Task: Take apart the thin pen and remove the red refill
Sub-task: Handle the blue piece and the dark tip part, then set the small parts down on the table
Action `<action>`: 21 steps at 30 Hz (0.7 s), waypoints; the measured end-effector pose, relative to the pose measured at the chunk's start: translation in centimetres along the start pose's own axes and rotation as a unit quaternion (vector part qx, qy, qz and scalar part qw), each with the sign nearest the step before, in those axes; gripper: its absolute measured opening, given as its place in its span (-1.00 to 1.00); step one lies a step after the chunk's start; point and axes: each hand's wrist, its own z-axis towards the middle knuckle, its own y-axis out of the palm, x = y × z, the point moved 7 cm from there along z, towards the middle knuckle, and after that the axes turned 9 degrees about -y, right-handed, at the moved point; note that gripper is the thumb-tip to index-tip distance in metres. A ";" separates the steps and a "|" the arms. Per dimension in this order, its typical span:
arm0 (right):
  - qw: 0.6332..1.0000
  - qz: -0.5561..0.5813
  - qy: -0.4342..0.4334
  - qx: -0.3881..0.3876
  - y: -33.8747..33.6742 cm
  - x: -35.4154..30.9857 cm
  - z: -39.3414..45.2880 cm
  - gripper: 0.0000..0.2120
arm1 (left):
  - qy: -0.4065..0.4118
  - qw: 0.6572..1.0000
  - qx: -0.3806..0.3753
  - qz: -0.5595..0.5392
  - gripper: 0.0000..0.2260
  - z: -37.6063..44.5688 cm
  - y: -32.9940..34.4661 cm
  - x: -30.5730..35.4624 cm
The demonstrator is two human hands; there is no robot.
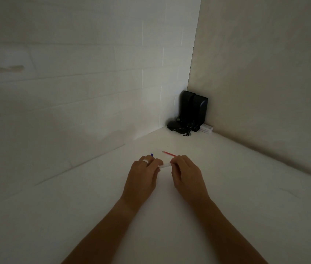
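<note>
A thin clear pen barrel spans the gap between my two hands, just above the white table. My left hand, with a ring on one finger, pinches the barrel's left end. A small blue piece peeks out past its fingertips. My right hand grips the barrel's right end. A thin red refill sticks out past my right hand's fingers, pointing up and left with its tip free. I cannot tell whether the right hand holds the refill too.
Two black speakers with tangled cables stand in the far corner, a small white box beside them. White walls close in on the left and right of the white table.
</note>
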 end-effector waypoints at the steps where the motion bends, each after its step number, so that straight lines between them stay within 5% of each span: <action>1: 1.000 0.002 -0.003 -0.003 0.2 0.0 -0.1 -0.94 | -0.008 1.000 0.004 0.003 -0.84 0.0 -0.1 -0.2; 10: 0.998 0.063 0.005 -0.017 1.5 -0.2 1.2 -0.78 | -0.156 0.981 0.106 0.048 -0.85 -0.3 -2.7 -2.4; 14: 0.992 0.044 0.069 -0.093 4.1 1.2 2.5 -0.76 | -0.230 0.963 0.123 0.075 -0.80 -0.5 -2.9 -3.8; 21: 0.983 0.000 0.057 -0.173 8.8 0.6 5.8 -0.66 | -0.260 0.955 0.106 0.096 -0.74 -0.6 -2.2 -4.7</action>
